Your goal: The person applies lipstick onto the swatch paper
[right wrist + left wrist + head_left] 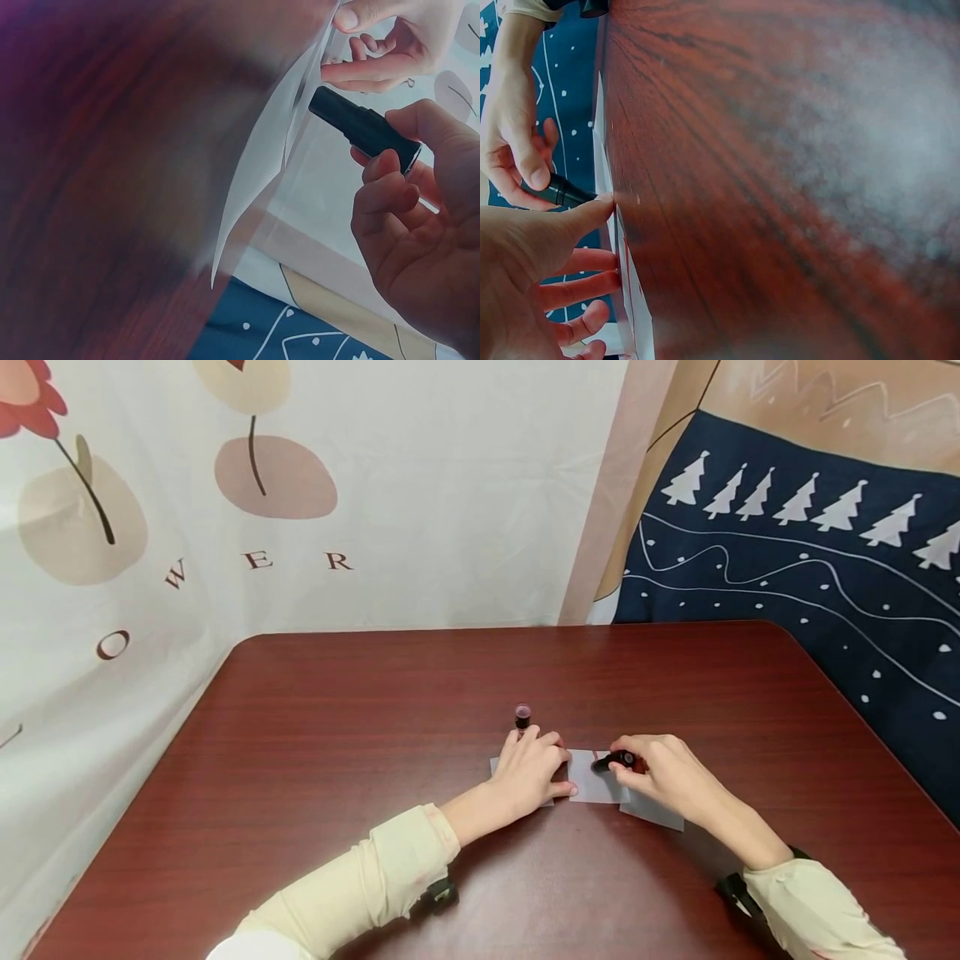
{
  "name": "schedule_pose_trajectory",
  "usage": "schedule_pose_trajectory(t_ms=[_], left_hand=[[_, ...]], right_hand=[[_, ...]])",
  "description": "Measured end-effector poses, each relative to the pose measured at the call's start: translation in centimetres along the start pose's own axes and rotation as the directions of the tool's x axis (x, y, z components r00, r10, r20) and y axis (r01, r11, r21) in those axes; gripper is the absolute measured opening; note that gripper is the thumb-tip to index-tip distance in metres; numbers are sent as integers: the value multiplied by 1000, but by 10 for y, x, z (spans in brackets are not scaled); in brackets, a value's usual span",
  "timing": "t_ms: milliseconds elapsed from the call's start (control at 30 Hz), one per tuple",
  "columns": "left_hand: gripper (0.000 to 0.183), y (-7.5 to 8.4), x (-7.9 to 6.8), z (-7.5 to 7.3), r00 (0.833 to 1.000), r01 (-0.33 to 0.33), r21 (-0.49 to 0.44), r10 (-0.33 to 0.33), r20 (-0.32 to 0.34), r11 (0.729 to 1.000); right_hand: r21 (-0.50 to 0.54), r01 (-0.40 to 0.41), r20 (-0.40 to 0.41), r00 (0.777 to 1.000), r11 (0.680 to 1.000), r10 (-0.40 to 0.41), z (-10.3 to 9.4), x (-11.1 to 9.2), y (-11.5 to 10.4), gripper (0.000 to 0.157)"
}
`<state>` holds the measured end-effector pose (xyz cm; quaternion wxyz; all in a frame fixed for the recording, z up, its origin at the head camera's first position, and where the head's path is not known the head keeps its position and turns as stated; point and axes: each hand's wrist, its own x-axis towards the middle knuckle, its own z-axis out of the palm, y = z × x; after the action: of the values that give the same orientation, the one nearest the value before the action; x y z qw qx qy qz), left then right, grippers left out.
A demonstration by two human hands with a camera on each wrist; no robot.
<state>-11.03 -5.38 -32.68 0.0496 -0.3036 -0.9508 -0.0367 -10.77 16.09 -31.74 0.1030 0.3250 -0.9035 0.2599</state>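
On the table lie small pieces of white paper, the middle sheet (588, 787) bearing a thin reddish mark near its top edge. My left hand (528, 770) rests on the papers, fingers spread, with the thumb at the left edge of the middle sheet. My right hand (663, 772) pinches a black stepped tube (365, 129) between thumb and fingers. The tube's narrower end points down and left at the middle sheet; whether it touches the paper I cannot tell. Just beyond my left fingertips stands a small dark container with a pale purple top (522, 717).
Another white sheet (654, 811) lies tilted under my right hand, overlapping the middle one. The reddish-brown wooden table (360, 718) reaches back to a white flower-print cloth (450, 510). A dark blue cloth with white trees (787, 560) hangs at the right.
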Motion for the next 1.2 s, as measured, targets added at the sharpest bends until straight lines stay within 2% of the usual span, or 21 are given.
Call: schedule_pose_trajectory(t_ms=[400, 800, 1200], left_hand=[[38, 1, -1, -1, 1000, 6, -24, -6, 9, 1000], [38, 0, -2, 0, 1000, 3, -13, -3, 0, 1000], [35, 2, -3, -3, 1000, 2, -1, -2, 12, 1000]], right_hand=[[-4, 18, -12, 1000, 1000, -18, -1, -3, -2, 12], [13, 9, 2, 1000, 1000, -9, -1, -3, -5, 9], [19, 35, -9, 999, 999, -34, -2, -6, -7, 11]])
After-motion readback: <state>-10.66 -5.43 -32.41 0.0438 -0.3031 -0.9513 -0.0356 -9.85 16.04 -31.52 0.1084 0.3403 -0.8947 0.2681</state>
